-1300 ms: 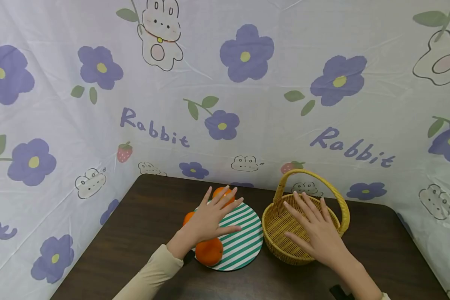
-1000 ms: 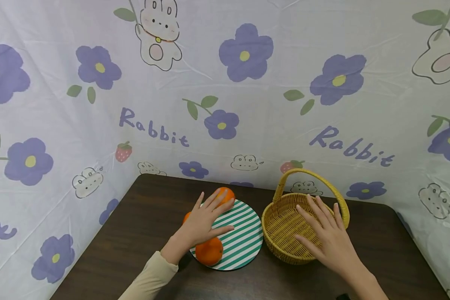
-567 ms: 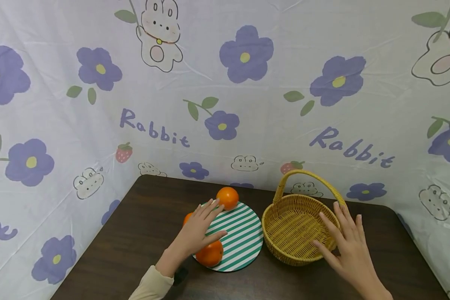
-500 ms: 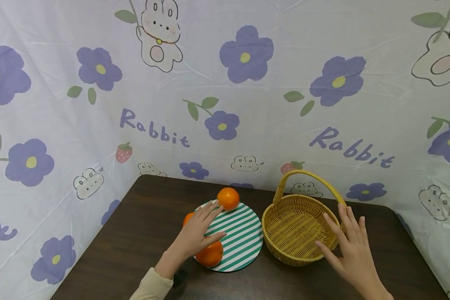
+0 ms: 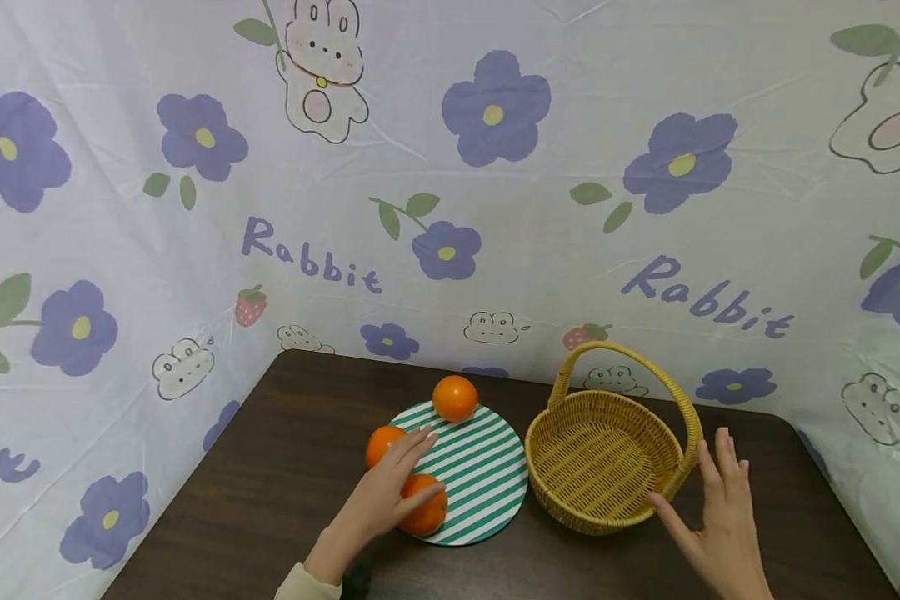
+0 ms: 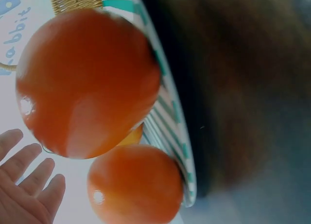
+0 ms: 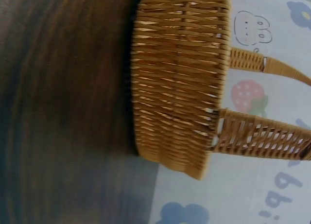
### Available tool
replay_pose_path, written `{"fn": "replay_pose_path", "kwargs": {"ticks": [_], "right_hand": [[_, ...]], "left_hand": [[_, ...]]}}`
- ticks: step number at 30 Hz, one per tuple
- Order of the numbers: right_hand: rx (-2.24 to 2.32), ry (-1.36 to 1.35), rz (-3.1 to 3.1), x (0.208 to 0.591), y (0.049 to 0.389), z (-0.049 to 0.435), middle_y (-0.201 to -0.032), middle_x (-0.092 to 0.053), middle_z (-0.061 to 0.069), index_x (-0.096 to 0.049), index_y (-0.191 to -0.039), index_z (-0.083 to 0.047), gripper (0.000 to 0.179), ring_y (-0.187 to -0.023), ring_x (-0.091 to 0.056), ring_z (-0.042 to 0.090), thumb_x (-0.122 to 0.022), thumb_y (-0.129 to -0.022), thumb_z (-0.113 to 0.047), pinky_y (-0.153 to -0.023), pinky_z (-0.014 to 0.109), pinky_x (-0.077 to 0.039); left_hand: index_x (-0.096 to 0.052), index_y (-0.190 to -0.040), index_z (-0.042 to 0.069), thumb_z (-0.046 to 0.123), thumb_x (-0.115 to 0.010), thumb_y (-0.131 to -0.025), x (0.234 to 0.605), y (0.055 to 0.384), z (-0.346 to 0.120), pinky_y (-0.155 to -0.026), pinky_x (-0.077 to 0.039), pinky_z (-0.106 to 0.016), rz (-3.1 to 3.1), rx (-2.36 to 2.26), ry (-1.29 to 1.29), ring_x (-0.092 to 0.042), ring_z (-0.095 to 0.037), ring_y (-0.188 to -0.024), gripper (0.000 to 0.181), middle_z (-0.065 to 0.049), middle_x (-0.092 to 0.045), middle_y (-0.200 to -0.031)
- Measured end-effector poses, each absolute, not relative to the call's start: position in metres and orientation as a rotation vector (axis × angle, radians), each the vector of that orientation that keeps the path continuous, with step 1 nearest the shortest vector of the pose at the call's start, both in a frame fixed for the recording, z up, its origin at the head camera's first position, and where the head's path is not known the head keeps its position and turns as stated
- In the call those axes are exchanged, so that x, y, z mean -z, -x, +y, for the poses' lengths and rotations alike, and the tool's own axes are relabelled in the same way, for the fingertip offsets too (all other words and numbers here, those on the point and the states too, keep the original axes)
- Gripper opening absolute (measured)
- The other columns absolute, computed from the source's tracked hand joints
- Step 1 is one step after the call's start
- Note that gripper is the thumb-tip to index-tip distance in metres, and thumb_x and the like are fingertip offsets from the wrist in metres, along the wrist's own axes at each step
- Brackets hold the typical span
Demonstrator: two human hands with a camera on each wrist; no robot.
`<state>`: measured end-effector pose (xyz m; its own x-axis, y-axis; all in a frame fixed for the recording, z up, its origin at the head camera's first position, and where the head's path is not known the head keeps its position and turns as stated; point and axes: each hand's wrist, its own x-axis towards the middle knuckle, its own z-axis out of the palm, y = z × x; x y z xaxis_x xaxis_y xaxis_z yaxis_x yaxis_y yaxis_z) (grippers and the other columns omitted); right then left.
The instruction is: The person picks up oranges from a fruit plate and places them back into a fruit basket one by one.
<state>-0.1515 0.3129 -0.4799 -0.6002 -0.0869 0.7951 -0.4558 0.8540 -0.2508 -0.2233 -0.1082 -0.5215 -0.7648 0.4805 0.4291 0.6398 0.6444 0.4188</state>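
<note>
My left hand (image 5: 375, 496) is over the left side of a round green-and-white striped plate (image 5: 487, 471), fingers extended and holding nothing. Beneath and beside it are three smooth orange fruits: a near one (image 5: 429, 510) partly covered by the thumb, a left one (image 5: 382, 443), and a far one (image 5: 455, 398) at the plate's back edge. The left wrist view shows the spread fingers (image 6: 29, 170) apart from the large nearest fruit (image 6: 87, 83). Right of the yellow wicker basket (image 5: 570, 508), my right hand (image 5: 723, 525) has straight fingers; whether its thumb touches the rim I cannot tell.
The basket's tall arched handle (image 5: 648, 367) rises near the back edge of the dark wooden table (image 5: 270, 467). A white cloth (image 5: 540, 250) with flowers and rabbits hangs behind and beside the table. A dark device (image 5: 356, 577) sits at my left wrist.
Both hands have drawn back toward me. The right hand has moved from over the basket to its right side, and the left from the far fruit toward the near one. The basket stays put.
</note>
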Motion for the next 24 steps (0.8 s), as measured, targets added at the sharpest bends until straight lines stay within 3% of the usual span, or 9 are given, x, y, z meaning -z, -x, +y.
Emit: {"fn": "replay_pose_path", "kwargs": {"ticks": [4, 12, 18, 20, 24], "right_hand": [[-0.616, -0.319, -2.23, 0.488, 0.15, 0.315, -0.154, -0.01, 0.018, -0.019, -0.146, 0.0, 0.095, -0.142, -0.01, 0.031, -0.045, -0.084, -0.066, -0.11, 0.059, -0.007], [-0.744, -0.251, -2.253, 0.508, 0.152, 0.318, -0.155, -0.008, 0.015, -0.011, -0.148, -0.003, 0.098, -0.141, -0.009, 0.031, -0.051, -0.082, -0.063, -0.111, 0.056, -0.006], [-0.842, -0.131, -2.352, 0.518, 0.152, 0.319, -0.155, -0.007, 0.014, -0.004, -0.15, -0.013, 0.1, -0.139, -0.013, 0.039, -0.072, -0.081, -0.033, -0.112, 0.054, -0.007], [-0.86, -0.091, -2.407, 0.52, 0.153, 0.319, -0.155, -0.005, 0.015, 0.0, -0.15, -0.016, 0.102, -0.138, -0.013, 0.043, -0.073, -0.08, -0.026, -0.112, 0.055, -0.006], [-0.885, -0.033, -2.5, 0.525, 0.155, 0.32, -0.154, -0.001, 0.018, 0.006, -0.15, -0.017, 0.101, -0.136, -0.012, 0.048, -0.069, -0.084, -0.026, -0.111, 0.056, -0.004]], "left_hand": [[-0.034, -0.144, 0.022, 0.051, -0.054, -0.089, 0.528, 0.219, -0.11, -0.097, -0.043, -0.045, -2.607, 0.842, 0.884, -0.036, -0.02, -0.133, 0.065, 0.0, -0.033, -0.148], [-0.035, -0.144, 0.025, 0.052, -0.054, -0.088, 0.538, 0.214, -0.111, -0.096, -0.044, -0.045, -2.629, 0.872, 0.86, -0.037, -0.018, -0.132, 0.065, -0.001, -0.037, -0.146], [-0.034, -0.144, 0.028, 0.056, -0.052, -0.087, 0.544, 0.212, -0.11, -0.097, -0.043, -0.045, -2.644, 0.859, 0.858, -0.038, -0.016, -0.131, 0.065, 0.004, -0.037, -0.146], [-0.034, -0.144, 0.029, 0.057, -0.052, -0.087, 0.545, 0.211, -0.11, -0.097, -0.043, -0.044, -2.654, 0.86, 0.852, -0.039, -0.016, -0.131, 0.066, 0.006, -0.036, -0.146], [-0.034, -0.143, 0.03, 0.058, -0.053, -0.086, 0.546, 0.209, -0.11, -0.097, -0.044, -0.045, -2.674, 0.879, 0.831, -0.04, -0.016, -0.13, 0.066, 0.007, -0.035, -0.146]]}}
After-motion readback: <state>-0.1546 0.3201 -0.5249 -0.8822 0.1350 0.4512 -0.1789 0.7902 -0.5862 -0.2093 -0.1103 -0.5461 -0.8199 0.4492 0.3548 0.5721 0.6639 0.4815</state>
